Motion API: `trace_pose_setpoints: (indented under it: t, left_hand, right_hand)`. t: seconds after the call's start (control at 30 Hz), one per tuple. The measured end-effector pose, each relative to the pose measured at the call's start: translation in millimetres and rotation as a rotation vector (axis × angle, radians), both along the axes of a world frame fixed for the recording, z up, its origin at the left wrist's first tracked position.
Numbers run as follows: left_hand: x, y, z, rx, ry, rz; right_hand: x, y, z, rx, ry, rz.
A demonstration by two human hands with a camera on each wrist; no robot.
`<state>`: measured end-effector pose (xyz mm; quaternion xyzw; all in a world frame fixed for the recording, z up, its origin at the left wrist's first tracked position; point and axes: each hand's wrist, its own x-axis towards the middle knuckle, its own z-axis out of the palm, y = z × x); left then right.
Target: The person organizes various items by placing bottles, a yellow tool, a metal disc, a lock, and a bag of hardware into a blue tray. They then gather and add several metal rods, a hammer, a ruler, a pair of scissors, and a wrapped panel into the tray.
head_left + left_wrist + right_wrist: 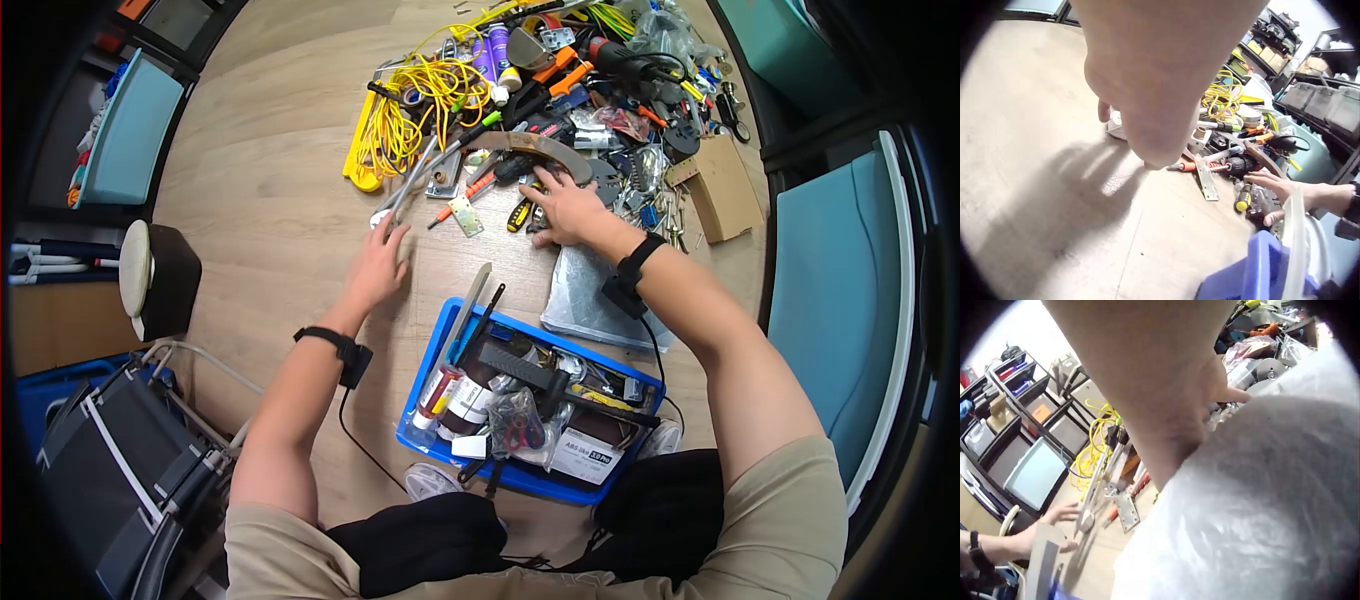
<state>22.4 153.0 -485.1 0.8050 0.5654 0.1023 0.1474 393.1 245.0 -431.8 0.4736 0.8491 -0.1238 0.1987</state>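
My left hand [378, 268] is loosely open, its fingers almost straight, at the white round end [380, 218] of the grey poles [408, 183]. I cannot tell if the fingertips really touch it; I see no firm grip. My right hand [572, 212] is spread wide at the near edge of the pile, beside the yellow-black screwdriver [518, 217], and has hold of nothing that I can see. I think it is spread so that it can feel or steady several small things.

The poles point toward me, their near ends outside the heap, perhaps so they can be reached easily. The blue box [427, 372] sits between my feet, probably to be close for both hands. In it the saw blade [466, 312] leans out over the rim, I suppose because it is too long to lie flat.

In the left wrist view my own palm hides most of the fingers. In the right wrist view a pale, shiny bag [592, 292] covers a big part, and my wrist hides most of that hand. What lies under my right palm I cannot see. The far side of the pile is cut off, and its middle is too mixed to name every piece.
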Motion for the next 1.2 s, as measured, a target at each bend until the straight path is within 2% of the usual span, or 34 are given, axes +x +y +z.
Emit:
trace_pose_setpoints:
  t: [0.03,0.1,0.2,0.3,0.47,0.5,0.57,0.63,0.7,0.73,0.77,0.8,0.83,0.87,0.9,0.93,1.0,1.1,1.13,1.2]
  left_hand:
    - [8.8,8.6,7.2,0.001,0.081,0.066]
    - [16.7,19.9,8.5,-0.003,0.161,0.134]
    - [14.9,36.1,-1.3,-0.045,0.188,0.334]
    - [-3.1,38.4,-8.2,-0.051,0.286,0.232]
    - [-11.0,36.9,-14.4,0.000,0.371,0.178]
    - [-9.6,35.9,-10.2,-0.009,0.415,0.173]
    - [-5.8,31.0,-2.0,-0.026,0.410,0.188]
    - [-3.8,27.0,7.8,-0.049,0.409,0.198]
    - [-6.5,23.2,12.2,0.028,0.318,0.262]
    - [-11.0,20.4,11.2,0.010,0.328,0.259]
    - [-17.0,19.1,9.9,0.089,0.312,0.245]
    - [-23.2,19.2,9.5,0.173,0.295,0.228]
    - [-28.3,20.0,8.2,0.166,0.303,0.222]
    - [-32.8,20.9,5.7,0.089,0.330,0.219]
    - [-35.8,21.0,5.0,0.012,0.354,0.214]
    - [-37.6,20.3,6.1,0.011,0.357,0.206]
    - [-38.3,18.2,8.9,-0.092,0.286,0.222]
    - [-43.2,12.9,7.3,-0.101,0.256,0.189]
    - [-40.3,10.1,11.3,-0.100,0.254,0.190]
    - [-40.6,4.8,19.5,-0.196,0.149,0.293]
  right_hand:
    - [-1.3,-2.0,-5.0,-0.005,-0.002,-0.005]
    - [-11.0,-10.0,-15.6,-0.078,0.090,-0.188]
    - [-16.0,-15.6,-30.8,-0.030,0.107,-0.182]
    - [-12.9,-21.5,-52.7,0.055,0.211,-0.162]
    - [-6.4,-22.0,-67.1,0.158,0.401,0.076]
    - [-8.2,-22.9,-65.6,0.153,0.434,0.144]
    - [-10.7,-26.6,-62.3,0.150,0.482,0.130]
    - [-11.1,-26.3,-52.1,0.070,0.679,0.054]
    - [-12.0,-25.2,-41.6,0.044,0.838,-0.047]
    - [-14.4,-31.1,-23.8,0.013,0.896,-0.024]
    - [-16.6,-36.6,-0.7,-0.018,0.957,-0.003]
    - [-17.4,-47.2,19.6,-0.086,0.987,0.074]
    - [-20.4,-62.0,36.0,-0.142,0.975,0.182]
    - [-24.8,-83.4,57.1,-0.298,0.917,0.234]
    - [-26.8,-104.5,84.9,-0.275,0.776,0.437]
    - [-30.6,-128.4,100.1,-0.343,0.752,0.565]
    - [-36.5,-172.0,110.5,-0.462,0.654,0.834]
    - [-27.1,-244.7,39.4,-0.160,0.772,1.004]
    - [-26.9,-245.2,36.5,-0.161,0.769,1.005]
    - [-30.4,-244.3,31.4,-0.069,0.602,1.099]
